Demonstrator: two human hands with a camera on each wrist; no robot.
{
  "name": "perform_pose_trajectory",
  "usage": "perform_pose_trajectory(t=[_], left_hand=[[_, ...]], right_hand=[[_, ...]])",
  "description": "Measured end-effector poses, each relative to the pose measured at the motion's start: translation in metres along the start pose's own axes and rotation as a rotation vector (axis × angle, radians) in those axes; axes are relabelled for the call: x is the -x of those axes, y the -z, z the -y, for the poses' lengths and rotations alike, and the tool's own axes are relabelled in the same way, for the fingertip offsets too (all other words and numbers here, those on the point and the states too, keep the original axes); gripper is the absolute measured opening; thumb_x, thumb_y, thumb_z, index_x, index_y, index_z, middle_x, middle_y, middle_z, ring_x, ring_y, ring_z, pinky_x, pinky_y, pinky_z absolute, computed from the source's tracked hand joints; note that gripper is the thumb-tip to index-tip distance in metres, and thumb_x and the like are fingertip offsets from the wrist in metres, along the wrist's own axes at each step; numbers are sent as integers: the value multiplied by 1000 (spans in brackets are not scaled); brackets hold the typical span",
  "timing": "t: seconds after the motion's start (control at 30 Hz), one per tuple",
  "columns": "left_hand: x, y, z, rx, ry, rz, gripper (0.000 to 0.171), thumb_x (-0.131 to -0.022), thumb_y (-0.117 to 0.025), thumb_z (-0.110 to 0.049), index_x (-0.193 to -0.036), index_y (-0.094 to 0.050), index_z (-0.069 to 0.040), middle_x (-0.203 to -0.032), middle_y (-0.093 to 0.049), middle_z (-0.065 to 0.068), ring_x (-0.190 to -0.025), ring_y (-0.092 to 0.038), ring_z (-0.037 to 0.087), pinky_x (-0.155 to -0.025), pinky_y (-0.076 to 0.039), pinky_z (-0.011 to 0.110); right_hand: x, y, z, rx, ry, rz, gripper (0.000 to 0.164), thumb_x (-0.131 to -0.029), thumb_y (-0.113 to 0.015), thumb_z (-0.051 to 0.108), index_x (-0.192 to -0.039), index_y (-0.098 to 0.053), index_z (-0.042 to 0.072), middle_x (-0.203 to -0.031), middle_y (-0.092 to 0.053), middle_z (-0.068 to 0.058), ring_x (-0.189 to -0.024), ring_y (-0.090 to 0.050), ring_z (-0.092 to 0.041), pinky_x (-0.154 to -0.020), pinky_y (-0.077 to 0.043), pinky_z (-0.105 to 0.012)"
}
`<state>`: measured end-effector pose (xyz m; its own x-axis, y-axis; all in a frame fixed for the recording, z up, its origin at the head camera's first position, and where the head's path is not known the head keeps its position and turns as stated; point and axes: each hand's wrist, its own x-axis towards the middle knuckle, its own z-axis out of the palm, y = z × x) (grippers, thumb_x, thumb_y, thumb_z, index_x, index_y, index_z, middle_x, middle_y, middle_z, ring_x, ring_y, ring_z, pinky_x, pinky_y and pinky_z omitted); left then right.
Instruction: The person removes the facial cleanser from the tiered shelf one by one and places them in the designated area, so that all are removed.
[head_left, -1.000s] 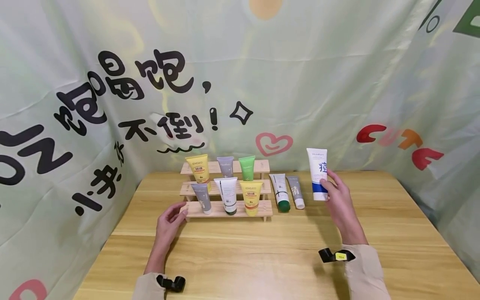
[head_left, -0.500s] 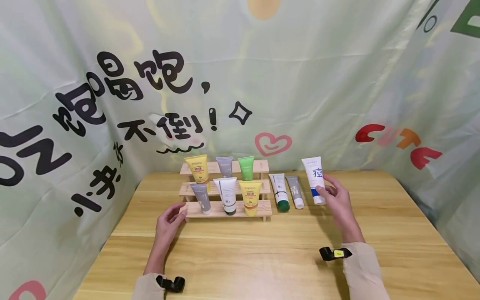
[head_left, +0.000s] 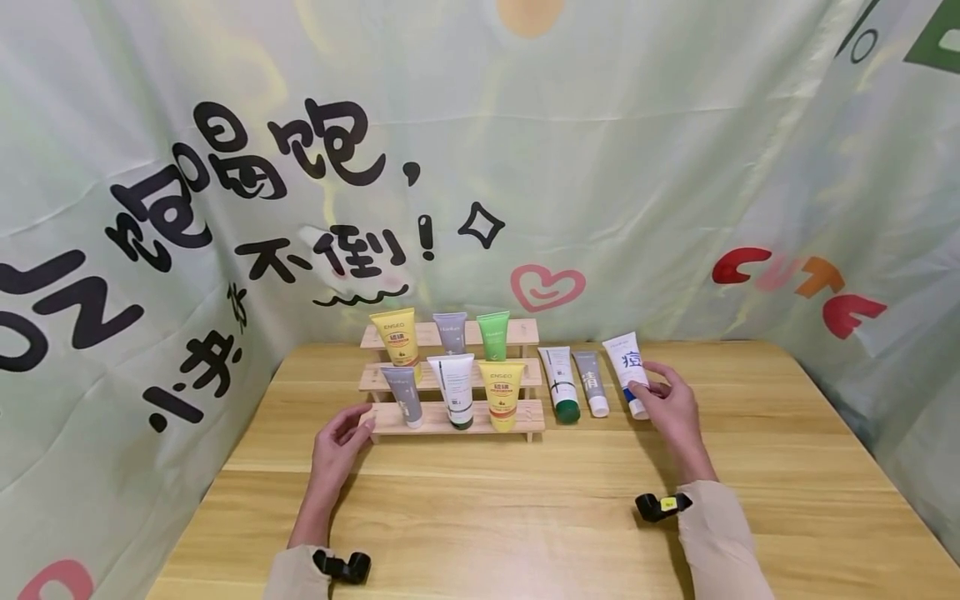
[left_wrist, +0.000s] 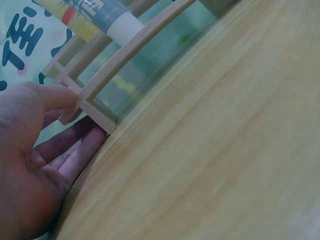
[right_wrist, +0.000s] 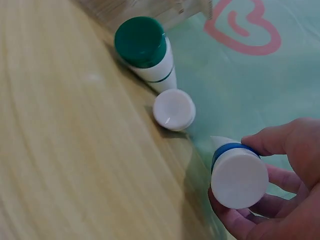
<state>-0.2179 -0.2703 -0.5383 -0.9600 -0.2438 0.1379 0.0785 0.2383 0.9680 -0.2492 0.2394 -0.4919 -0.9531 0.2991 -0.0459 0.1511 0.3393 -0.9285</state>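
Note:
My right hand [head_left: 670, 404] pinches a white squeeze tube with a blue band [head_left: 627, 367] between thumb and fingers, its white cap low and its flat end leaning back. In the right wrist view the cap [right_wrist: 240, 180] faces the camera, close over the tabletop. Left of it lie a grey tube with a white cap [head_left: 591, 382] and a white tube with a green cap [head_left: 559, 379]. My left hand [head_left: 337, 446] grips the left end of a three-step wooden rack [head_left: 450, 429], thumb on the lowest step and fingers behind its leg [left_wrist: 97, 116].
On the rack stand yellow tubes [head_left: 502, 392], grey tubes [head_left: 405, 396], a white tube [head_left: 453, 387] and a green tube [head_left: 493, 333]. A printed cloth [head_left: 637, 167] hangs behind and beside the wooden table [head_left: 487, 517].
My right hand has lowered the white and blue tube towards the table beside the grey tube, tilting its top to the left. My left hand has stayed at the rack's end.

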Motion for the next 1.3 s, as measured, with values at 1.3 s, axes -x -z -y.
perform_pose_trajectory(t=[1.3], left_hand=[[1, 1, -1, 4, 38, 13, 38, -96, -76, -20, -129, -68, -4, -134, -62, 15, -115, -57, 14, -89, -49, 11]], right_hand=[[3, 2, -4, 404, 150, -19, 53, -102, -54, 28, -138, -57, -9, -116, -67, -28, -94, -62, -36, -67, -46, -34]])
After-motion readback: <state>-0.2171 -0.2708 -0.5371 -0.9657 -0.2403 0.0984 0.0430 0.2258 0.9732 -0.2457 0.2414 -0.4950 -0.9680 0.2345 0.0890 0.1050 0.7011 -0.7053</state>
